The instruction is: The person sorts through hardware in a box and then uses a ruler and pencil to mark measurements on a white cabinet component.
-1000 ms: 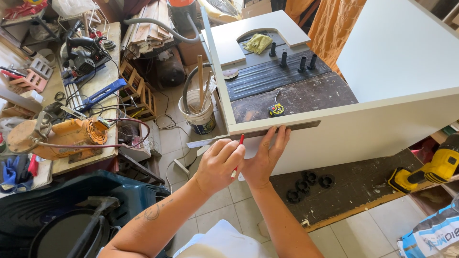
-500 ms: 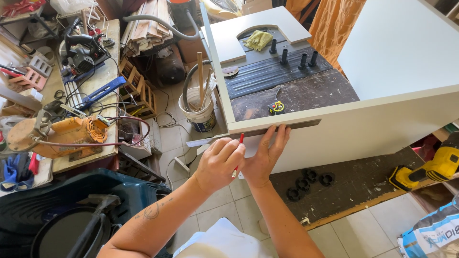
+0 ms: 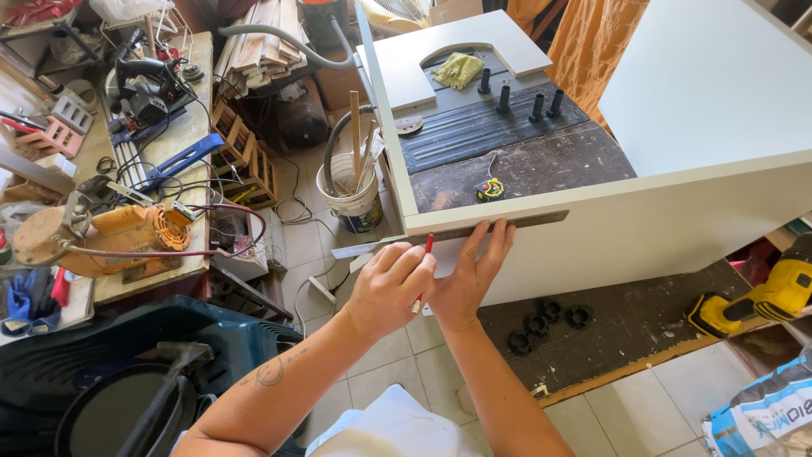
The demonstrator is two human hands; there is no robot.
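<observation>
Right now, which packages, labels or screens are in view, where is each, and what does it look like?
Sack: bottom right corner on the floor, soft white and blue bag with dark lettering.
Bucket: on the floor left of the white cabinet, round, whitish with a blue and yellow label band, sticks standing in it.
Tape measure: inside the cabinet, small, yellow and black, round label on its face.
No screens visible.

A tape measure (image 3: 490,189) lies inside the cabinet (image 3: 677,220); the bucket (image 3: 353,200) stands left of it, the drill (image 3: 765,298) right.
</observation>
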